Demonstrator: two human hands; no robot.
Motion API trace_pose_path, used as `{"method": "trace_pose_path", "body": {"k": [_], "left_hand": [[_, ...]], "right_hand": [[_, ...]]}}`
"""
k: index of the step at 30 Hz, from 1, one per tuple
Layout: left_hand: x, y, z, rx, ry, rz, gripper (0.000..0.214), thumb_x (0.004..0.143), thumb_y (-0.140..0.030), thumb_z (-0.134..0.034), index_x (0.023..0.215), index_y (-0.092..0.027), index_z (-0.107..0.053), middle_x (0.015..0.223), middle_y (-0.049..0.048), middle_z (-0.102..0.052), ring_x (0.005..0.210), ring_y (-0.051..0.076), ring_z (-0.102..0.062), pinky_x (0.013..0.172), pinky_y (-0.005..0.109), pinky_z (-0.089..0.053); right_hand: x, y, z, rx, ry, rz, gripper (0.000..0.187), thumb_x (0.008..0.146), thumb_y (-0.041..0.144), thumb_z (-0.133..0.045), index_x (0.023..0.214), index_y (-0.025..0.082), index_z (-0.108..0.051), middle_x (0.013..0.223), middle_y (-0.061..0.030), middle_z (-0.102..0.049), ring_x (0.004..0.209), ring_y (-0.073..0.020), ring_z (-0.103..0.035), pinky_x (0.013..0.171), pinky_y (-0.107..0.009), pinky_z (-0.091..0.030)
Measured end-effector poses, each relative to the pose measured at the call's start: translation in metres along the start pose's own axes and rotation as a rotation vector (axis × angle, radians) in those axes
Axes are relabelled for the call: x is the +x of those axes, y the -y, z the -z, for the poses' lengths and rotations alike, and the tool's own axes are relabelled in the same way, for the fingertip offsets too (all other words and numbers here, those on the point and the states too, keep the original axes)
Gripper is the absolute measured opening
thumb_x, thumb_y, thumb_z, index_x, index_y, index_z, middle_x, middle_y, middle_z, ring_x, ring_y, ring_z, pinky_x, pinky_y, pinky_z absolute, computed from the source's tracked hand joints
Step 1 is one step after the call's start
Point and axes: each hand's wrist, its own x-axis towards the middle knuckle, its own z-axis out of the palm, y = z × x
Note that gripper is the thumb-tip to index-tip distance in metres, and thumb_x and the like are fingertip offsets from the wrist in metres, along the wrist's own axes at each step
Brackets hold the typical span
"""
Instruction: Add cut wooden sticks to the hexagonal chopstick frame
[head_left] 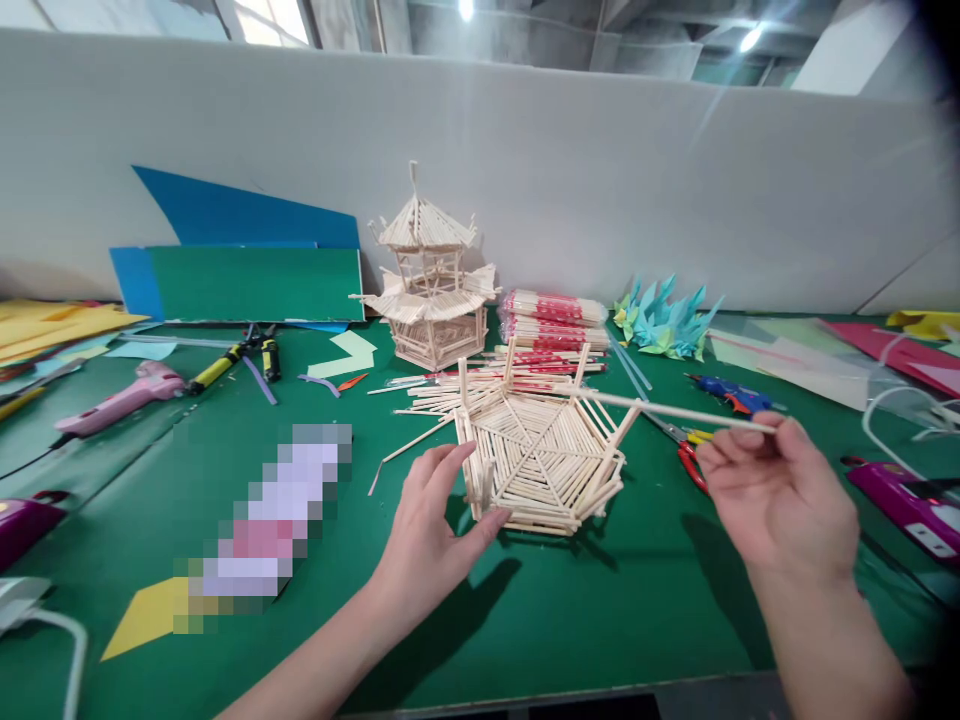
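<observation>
A hexagonal base of pale wooden sticks (536,450), with short posts at its corners, is tilted a little above the green table. My left hand (442,510) grips its left side, thumb along the near edge and fingers at the left wall. Between the thumb and fingers of my right hand (780,490) is one long thin wooden stick (675,408). It points left, its far end over the base's back right side. Behind the base stands a two-tiered pagoda model of sticks (431,290). Loose chopsticks (435,398) lie between the two.
Packs of chopsticks (555,315) lie near the back wall, beside a blue-green paper ornament (667,320). Red-handled scissors (690,465) and a blue glue gun (731,392) are by my right hand. Left are a pink glue gun (124,400), pliers (217,365) and a blurred-out item (274,520).
</observation>
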Motion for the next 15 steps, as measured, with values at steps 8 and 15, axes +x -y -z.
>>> {"method": "trace_pose_path", "body": {"k": [8, 15], "left_hand": [[0.020, 0.001, 0.001, -0.304, 0.188, 0.128, 0.045, 0.073, -0.026, -0.060, 0.116, -0.019, -0.048, 0.103, 0.0068, -0.062, 0.097, 0.020, -0.056, 0.086, 0.037, -0.042], [0.019, 0.008, 0.000, -0.346, 0.220, 0.149, 0.041, 0.074, -0.022, -0.057, 0.114, -0.019, -0.048, 0.102, 0.0071, -0.064, 0.098, 0.020, -0.056, 0.085, 0.036, -0.042]], "right_hand": [[-0.037, -0.033, 0.012, -0.167, -0.122, -0.058, 0.019, 0.062, 0.033, -0.074, 0.070, 0.018, -0.067, 0.061, 0.0028, -0.059, 0.057, -0.0057, -0.051, 0.049, -0.015, -0.045], [-0.042, -0.050, 0.014, -0.261, -0.072, -0.198, 0.024, 0.059, 0.033, -0.077, 0.075, 0.017, -0.070, 0.065, -0.0008, -0.067, 0.054, -0.0052, -0.054, 0.049, -0.012, -0.047]]}}
